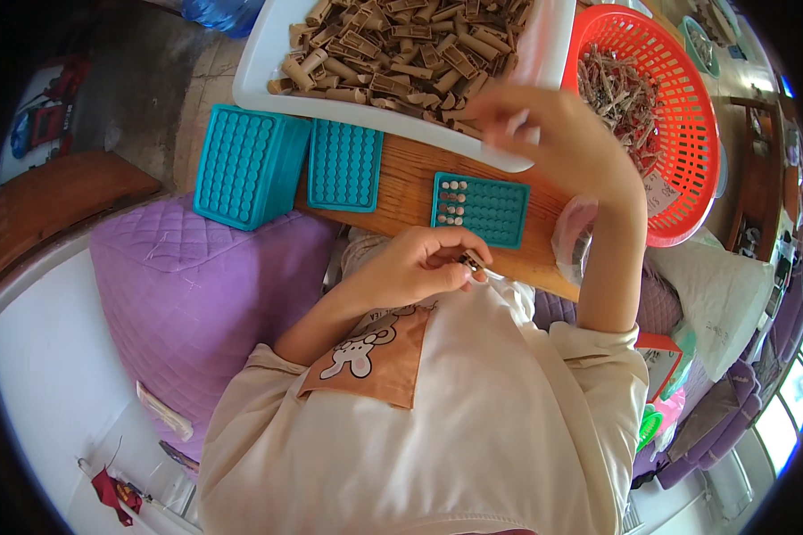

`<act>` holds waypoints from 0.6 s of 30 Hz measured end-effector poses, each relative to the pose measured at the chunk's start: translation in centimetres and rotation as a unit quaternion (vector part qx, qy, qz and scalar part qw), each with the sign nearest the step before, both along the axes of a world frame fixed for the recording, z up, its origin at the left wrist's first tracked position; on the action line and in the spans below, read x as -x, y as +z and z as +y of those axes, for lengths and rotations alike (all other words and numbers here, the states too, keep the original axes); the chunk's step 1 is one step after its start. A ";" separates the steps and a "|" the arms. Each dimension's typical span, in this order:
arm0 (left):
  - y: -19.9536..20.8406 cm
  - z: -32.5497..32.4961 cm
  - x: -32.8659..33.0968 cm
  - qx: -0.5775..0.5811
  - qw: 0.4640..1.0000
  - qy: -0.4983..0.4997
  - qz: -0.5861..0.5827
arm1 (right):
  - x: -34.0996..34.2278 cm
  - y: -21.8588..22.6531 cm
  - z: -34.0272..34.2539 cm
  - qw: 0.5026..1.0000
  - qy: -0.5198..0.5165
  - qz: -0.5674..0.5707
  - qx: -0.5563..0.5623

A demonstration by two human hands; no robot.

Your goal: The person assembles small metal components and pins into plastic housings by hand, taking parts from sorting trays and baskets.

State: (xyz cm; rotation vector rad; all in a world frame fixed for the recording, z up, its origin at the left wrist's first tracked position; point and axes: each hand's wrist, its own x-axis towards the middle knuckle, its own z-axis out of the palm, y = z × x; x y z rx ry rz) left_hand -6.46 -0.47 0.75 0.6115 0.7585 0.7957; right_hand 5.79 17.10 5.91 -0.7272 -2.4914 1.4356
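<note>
My left hand (419,263) is close to my body, its thumb and fingers pinched on a small dark-and-beige part (473,261). My right hand (558,143) is raised over the near right edge of a white tub (263,62), and its fingers are smeared by motion. Whether it holds anything I cannot tell. Many tan, hollow, tube-like plastic pieces (401,45) fill the tub. Just beyond my left hand lies a teal tray (500,212) with rows of round wells. Several small silvery round pieces (452,203) sit in its left columns.
A teal tray (343,169) and a stack of teal trays (268,178) stand left on the wooden table (406,169). A red basket (698,134) of small mixed parts is at the right, near a clear plastic container (573,236). Purple quilted fabric (196,267) lies left.
</note>
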 end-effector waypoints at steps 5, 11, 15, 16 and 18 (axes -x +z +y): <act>-0.5 0.0 0.9 -0.012 0.999 0.038 0.019 | 2.7 -3.9 8.3 0.954 -0.075 -0.085 -0.278; -0.7 -0.3 1.2 0.016 0.996 0.085 0.013 | 4.8 -4.3 13.5 0.871 -0.191 -0.223 -0.393; -0.9 -0.5 1.3 0.025 0.997 0.074 0.019 | 6.4 -5.3 15.0 0.858 -0.228 -0.266 -0.375; -1.0 -0.3 1.1 0.039 0.996 0.078 0.026 | 6.7 -6.1 15.5 0.857 -0.230 -0.263 -0.379; -0.7 0.1 0.6 0.042 0.995 0.090 0.024 | 7.1 -8.2 16.6 0.838 -0.203 -0.326 -0.388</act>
